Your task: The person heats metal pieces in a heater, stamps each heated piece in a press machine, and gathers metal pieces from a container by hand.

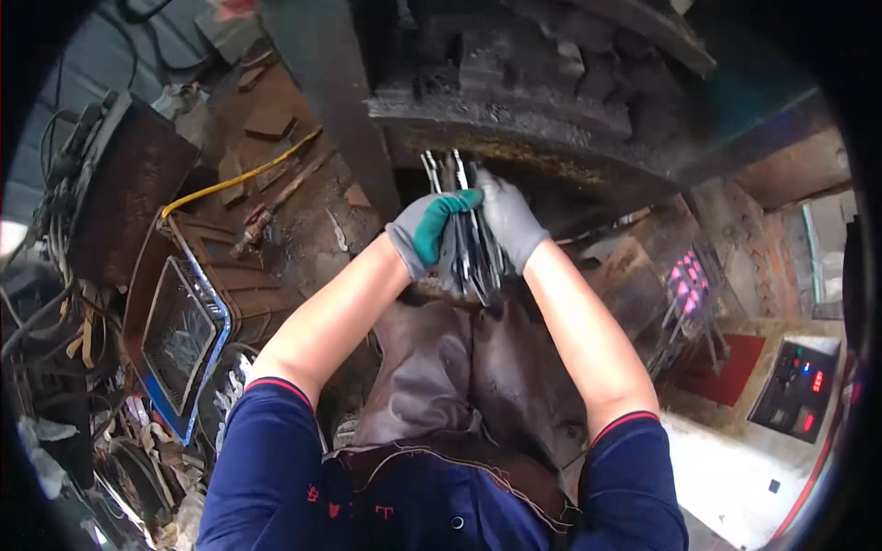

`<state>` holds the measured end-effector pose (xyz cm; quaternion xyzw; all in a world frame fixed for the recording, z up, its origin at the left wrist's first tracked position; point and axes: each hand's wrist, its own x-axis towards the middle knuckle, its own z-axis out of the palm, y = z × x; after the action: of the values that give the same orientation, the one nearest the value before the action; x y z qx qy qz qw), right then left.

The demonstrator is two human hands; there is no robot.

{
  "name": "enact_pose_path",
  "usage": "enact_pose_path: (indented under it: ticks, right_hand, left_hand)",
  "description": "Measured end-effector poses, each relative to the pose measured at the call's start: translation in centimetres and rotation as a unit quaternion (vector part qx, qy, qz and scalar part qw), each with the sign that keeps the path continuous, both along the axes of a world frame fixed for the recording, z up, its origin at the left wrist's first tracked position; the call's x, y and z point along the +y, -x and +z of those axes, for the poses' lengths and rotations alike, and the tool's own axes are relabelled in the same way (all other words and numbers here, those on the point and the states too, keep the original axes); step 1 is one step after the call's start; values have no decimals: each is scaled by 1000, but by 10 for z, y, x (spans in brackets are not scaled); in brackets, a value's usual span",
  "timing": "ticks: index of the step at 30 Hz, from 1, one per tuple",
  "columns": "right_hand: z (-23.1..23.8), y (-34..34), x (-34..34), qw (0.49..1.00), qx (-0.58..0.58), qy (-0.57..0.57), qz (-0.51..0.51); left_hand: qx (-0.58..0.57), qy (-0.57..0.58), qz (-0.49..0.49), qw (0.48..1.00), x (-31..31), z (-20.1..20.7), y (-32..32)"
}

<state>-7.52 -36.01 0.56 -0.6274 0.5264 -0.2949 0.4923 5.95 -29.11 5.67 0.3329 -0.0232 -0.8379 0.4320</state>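
A bundle of long, thin metal pieces (469,260) is between my two gloved hands, over my lap. Some pieces are dark, others bright silver; their exact kind does not show. My left hand (434,230), in a grey glove with a green front, is closed around the bundle's left side. On the other side my right hand (510,219), in a grey glove, presses against the bundle, its fingers partly blurred and hidden behind the pieces. The tips of the bundle point up toward the dark machine (514,101) ahead.
A blue-rimmed tray (220,312) with small metal bits stands at left, near a yellow hose (243,174). Glowing pink-hot pieces (687,280) lie at right, beside a control panel (795,387) with red digits. A brown leather apron (418,367) covers my legs.
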Motion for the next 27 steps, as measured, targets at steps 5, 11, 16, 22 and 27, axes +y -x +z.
enact_pose_path:
  ticks: [5,11,16,22,27]
  right_hand:
    - [8,32,39,986,72,118,88]
    - [84,140,75,982,-182,-32,38]
    - [121,196,119,881,-435,120,-140]
    - [33,228,131,866,-397,189,-237]
    - [37,230,134,842,-441,161,-265]
  left_hand:
    - [-119,108,21,987,29,15,29]
    - [-148,257,20,955,20,22,134]
    - [-116,519,-2,847,-1,42,216]
    - [-244,642,-25,726,-4,-7,260]
    - [-238,604,-39,760,-3,-10,265]
